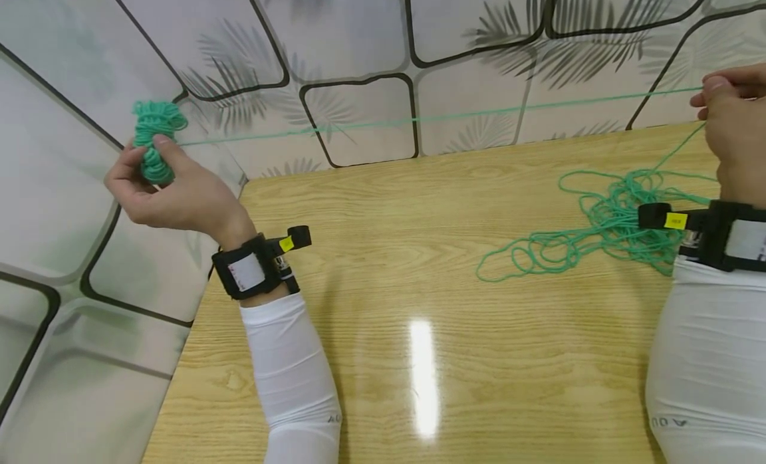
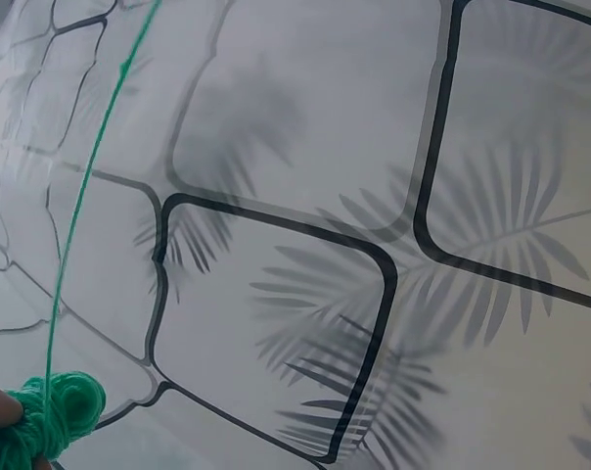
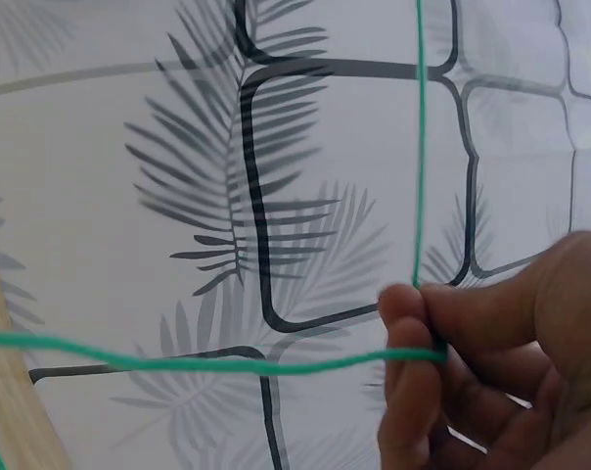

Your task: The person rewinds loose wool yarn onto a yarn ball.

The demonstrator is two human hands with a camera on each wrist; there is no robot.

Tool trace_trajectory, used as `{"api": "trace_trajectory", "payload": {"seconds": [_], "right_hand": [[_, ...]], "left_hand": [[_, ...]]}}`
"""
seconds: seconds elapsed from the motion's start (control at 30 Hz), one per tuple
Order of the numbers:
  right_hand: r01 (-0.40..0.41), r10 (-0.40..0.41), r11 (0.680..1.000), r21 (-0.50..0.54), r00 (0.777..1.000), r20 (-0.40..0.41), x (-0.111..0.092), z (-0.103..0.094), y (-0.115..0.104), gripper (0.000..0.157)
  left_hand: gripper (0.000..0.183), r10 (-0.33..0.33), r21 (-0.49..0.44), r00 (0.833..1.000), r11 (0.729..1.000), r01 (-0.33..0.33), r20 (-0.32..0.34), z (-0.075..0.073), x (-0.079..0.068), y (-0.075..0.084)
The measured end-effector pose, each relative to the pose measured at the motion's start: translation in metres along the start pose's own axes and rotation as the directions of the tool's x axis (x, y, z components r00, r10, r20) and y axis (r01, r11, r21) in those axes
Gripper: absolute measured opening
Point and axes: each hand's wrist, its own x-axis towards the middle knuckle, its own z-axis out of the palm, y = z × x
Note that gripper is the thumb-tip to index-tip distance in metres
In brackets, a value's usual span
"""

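My left hand (image 1: pixel 173 191) grips a small wound bundle of green yarn (image 1: pixel 157 128), thumb on its near side, raised at the upper left. From the bundle a single strand (image 1: pixel 455 116) runs taut across to my right hand (image 1: pixel 739 128), which pinches it between thumb and fingertips at the right edge. Below that hand the strand drops to a loose tangled heap of yarn (image 1: pixel 622 218) on the table. In the left wrist view the bundle (image 2: pixel 66 411) shows at the lower left, partly cut off. The right wrist view shows the pinching fingers (image 3: pixel 481 313) clearly.
The wood-grain table (image 1: pixel 383 284) spreads beneath both arms. Behind it and along the left stands a wall (image 1: pixel 359 45) patterned with dark outlines and palm leaves. A loop of the heap trails leftward over the tabletop. The right forearm and wrist strap cover part of the heap.
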Motion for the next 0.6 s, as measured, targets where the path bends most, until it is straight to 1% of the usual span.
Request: {"api": "trace_trajectory", "payload": {"seconds": [0.03,0.1,0.17,0.2,0.23,0.27,0.3,0.33,0.37,0.4,0.43,0.5,0.53,0.6], "right_hand": [[-0.018,0.018,1.000,-0.009,1.000,-0.026,0.001,0.000,0.001,0.016],[-0.046,0.046,0.999,0.004,0.997,-0.061,0.003,-0.001,0.002,0.015],[-0.047,0.048,0.999,0.012,0.997,-0.066,0.004,-0.001,0.003,0.011],[-0.041,0.042,0.999,0.016,0.998,-0.049,0.005,-0.001,0.004,0.010],[-0.037,0.038,0.999,0.014,0.999,-0.025,0.004,-0.001,0.003,0.009],[-0.031,0.031,0.999,0.011,0.999,0.013,0.004,0.000,0.003,0.009],[-0.027,0.027,1.000,-0.008,0.998,0.063,0.003,-0.001,0.003,0.008],[-0.023,0.027,0.999,-0.038,0.993,0.118,0.002,-0.001,0.003,0.009],[0.001,0.012,0.997,-0.079,0.986,0.167,0.001,0.000,0.002,0.012],[0.027,-0.003,0.993,-0.113,0.978,0.208,0.000,0.002,0.002,0.014],[0.059,-0.017,0.984,-0.166,0.970,0.242,-0.001,0.004,0.001,0.019],[0.127,-0.042,0.952,-0.278,0.955,0.295,-0.004,0.009,0.000,0.031],[0.167,-0.062,0.931,-0.326,0.949,0.310,-0.006,0.012,-0.001,0.038],[0.241,-0.100,0.887,-0.394,0.933,0.347,-0.012,0.018,-0.004,0.048]], "left_hand": [[0.021,0.006,-0.002,1.000,1.000,-0.006,-0.010,0.000,0.001,-0.001],[0.021,-0.002,-0.006,1.000,1.000,0.002,-0.027,-0.001,0.003,-0.001],[0.021,-0.013,-0.006,1.000,1.000,0.013,-0.018,-0.001,0.004,0.001],[0.021,-0.034,-0.014,0.999,0.999,0.034,0.005,0.000,0.003,0.003],[0.021,-0.048,-0.014,0.998,0.999,0.049,0.041,0.001,0.001,0.005],[0.020,-0.065,-0.019,0.994,0.998,0.067,0.094,0.002,-0.002,0.008],[0.019,-0.067,-0.019,0.986,0.997,0.071,0.155,0.004,-0.006,0.011],[0.018,-0.046,-0.030,0.973,0.998,0.054,0.225,0.007,-0.011,0.014],[0.017,-0.031,-0.054,0.955,0.997,0.049,0.294,0.009,-0.017,0.018],[0.016,-0.010,-0.081,0.934,0.996,0.042,0.357,0.012,-0.024,0.021],[0.015,0.028,-0.106,0.910,0.994,0.018,0.413,0.014,-0.031,0.024],[0.013,0.085,-0.172,0.860,0.985,0.003,0.503,0.019,-0.044,0.031],[0.012,0.099,-0.209,0.834,0.978,0.020,0.543,0.021,-0.051,0.034],[0.012,0.095,-0.248,0.783,0.966,0.078,0.615,0.024,-0.064,0.041]]}}
